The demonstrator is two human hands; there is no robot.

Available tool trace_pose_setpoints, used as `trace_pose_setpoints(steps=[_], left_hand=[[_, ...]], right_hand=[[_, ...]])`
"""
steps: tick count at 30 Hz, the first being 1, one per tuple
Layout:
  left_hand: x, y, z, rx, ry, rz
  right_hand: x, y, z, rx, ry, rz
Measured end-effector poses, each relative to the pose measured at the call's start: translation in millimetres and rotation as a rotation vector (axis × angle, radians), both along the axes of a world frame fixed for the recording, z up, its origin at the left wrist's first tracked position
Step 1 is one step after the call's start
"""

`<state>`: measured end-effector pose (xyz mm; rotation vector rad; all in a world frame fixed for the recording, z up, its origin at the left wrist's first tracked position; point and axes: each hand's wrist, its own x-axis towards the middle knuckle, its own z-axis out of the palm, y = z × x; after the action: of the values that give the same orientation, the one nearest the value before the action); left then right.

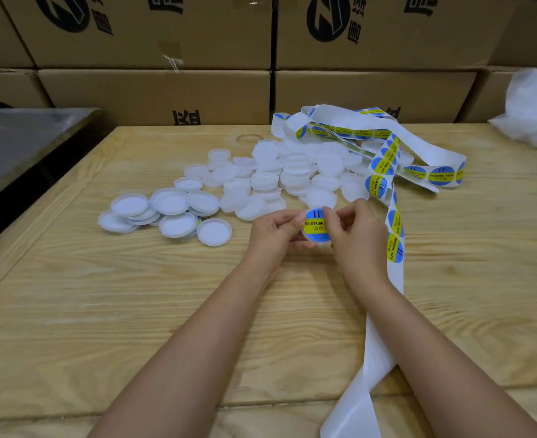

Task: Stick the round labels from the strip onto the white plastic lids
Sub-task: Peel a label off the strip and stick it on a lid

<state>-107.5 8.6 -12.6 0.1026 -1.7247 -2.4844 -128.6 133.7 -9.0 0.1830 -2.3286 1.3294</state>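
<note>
My left hand (271,230) grips a white plastic lid (316,240) just above the table, with a round blue-and-yellow label (314,225) lying on its top. The fingers of my right hand (354,227) pinch the label's right side against the lid. A long white strip (394,229) with round labels runs from a tangle at the back right, past my right wrist, off the table's front edge. A heap of plain white lids (279,175) lies behind my hands. To the left, several lids (169,210) lie with their hollow side up.
The wooden table (134,305) has bare boards in front and to the left. Stacked cardboard boxes (153,90) wall off the back. A metal tray (23,137) sits at the far left, and a clear plastic bag (535,112) at the far right.
</note>
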Motion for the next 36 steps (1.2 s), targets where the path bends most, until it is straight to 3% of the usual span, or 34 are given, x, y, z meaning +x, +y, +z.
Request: trace_pose_setpoints(steps=[4,11,22,31,36], left_hand=[[1.0,0.8,0.1,0.009,0.028,-0.009],[1.1,-1.3,1.8,0.093,0.003,0.052],[2.0,-8.1,5.8,0.162,-0.071,0.084],[1.6,-11.1,3.5,0.038,-0.043,0.049],[2.3,-9.2,3.5,0.017,-0.026,0.016]], right_hand=[[-1.5,-1.9,0.2,-0.055,-0.062,-0.004],[0.3,-4.6,-1.8,-0.161,-0.196,0.181],[0.1,-0.8,-0.2,-0.18,-0.13,0.294],[0.8,-1.5,-1.5,-0.303,-0.116,0.179],[-0.4,-5.4,-6.9,-0.238,-0.077,0.068]])
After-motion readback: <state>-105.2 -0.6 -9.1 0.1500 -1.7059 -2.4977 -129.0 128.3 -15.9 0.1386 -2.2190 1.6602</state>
